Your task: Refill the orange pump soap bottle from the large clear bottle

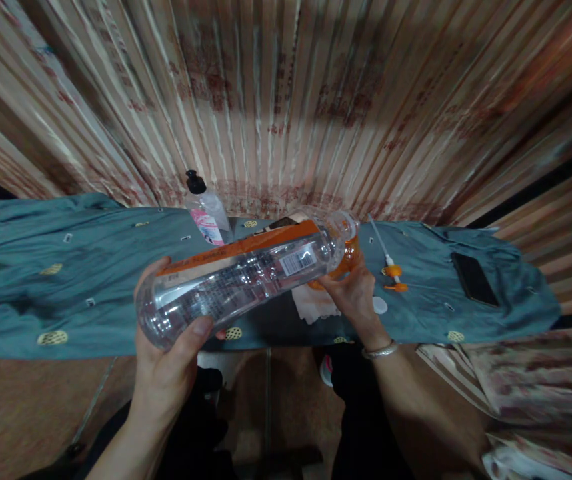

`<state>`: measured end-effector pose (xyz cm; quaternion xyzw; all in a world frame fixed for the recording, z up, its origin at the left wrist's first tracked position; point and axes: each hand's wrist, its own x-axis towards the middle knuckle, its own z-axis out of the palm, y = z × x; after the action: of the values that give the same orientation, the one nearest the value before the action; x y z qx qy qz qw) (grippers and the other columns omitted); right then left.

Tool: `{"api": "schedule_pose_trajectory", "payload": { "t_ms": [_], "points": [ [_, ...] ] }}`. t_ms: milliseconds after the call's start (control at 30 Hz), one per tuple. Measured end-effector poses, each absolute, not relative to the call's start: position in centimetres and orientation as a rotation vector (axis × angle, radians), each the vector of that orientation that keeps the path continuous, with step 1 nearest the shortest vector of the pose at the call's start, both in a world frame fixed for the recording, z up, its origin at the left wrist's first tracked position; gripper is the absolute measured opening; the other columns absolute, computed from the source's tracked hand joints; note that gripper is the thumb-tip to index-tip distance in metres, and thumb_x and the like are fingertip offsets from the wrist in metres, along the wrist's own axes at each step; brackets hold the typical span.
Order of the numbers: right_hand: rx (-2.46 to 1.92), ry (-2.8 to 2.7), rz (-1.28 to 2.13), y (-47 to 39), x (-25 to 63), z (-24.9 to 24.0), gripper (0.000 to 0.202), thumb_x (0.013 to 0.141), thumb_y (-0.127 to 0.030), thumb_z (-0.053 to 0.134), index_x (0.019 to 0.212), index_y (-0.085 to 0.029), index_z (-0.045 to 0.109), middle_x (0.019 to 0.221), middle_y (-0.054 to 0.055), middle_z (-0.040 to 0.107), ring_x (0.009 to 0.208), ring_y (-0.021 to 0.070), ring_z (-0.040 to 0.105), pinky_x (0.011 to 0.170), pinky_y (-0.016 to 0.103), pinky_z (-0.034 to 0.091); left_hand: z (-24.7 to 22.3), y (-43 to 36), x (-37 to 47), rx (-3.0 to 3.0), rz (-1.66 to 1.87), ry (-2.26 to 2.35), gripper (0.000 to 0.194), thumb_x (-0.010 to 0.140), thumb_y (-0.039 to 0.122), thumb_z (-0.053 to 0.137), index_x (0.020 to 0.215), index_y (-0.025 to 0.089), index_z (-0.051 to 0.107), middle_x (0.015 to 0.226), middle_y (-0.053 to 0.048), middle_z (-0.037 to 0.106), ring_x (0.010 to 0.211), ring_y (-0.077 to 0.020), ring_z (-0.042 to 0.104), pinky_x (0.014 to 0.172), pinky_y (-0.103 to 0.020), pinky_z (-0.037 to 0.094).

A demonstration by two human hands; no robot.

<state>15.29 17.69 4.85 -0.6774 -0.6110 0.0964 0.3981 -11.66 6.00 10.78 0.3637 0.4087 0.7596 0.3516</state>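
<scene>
My left hand [166,363] is wrapped round the base of a large clear plastic bottle [261,273] with an orange label. The bottle is tilted sideways, its open neck to the right. My right hand [356,293] is closed round an orange translucent container [349,250] at the clear bottle's mouth; the bottle partly hides it, and I cannot tell whether the two touch. A whitish cloth or tissue [316,308] lies below. Right of my right hand are an orange pump head with a thin tube [393,271] and a round white cap [380,305].
A clear bottle with a black top and pink label [206,223] stands at the back. A dark phone [475,279] lies at the right on the green cloth-covered table [101,267]. A pleated curtain [266,100] hangs right behind the table.
</scene>
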Motion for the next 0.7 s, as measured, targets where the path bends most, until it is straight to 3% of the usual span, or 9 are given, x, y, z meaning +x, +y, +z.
{"api": "schedule_pose_trajectory", "payload": {
  "t_ms": [400,700],
  "points": [
    [-1.743,-1.564,0.292,17.60,15.24,5.44,0.059,0.074,-0.048,0.089,0.122,-0.029,0.060,0.109,0.015,0.086,0.102,0.0408,0.086,0.083,0.056,0.072,10.28,5.95,-11.92,0.974,1.955,1.080,0.077,0.066,0.036,0.110,0.137,0.038,0.081,0.107,0.000,0.081,0.064,-0.0177,0.074,0.041,-0.026,0.063],
    [-1.739,-1.557,0.223,17.63,15.09,5.07,0.065,0.073,-0.054,0.088,0.125,-0.024,0.064,0.110,0.017,0.088,0.099,0.0394,0.087,0.080,0.047,0.070,10.29,5.85,-11.74,0.997,1.935,1.115,0.074,0.071,0.037,0.106,0.139,0.034,0.078,0.105,-0.001,0.079,0.064,-0.0151,0.072,0.047,-0.024,0.064]
  ]
}}
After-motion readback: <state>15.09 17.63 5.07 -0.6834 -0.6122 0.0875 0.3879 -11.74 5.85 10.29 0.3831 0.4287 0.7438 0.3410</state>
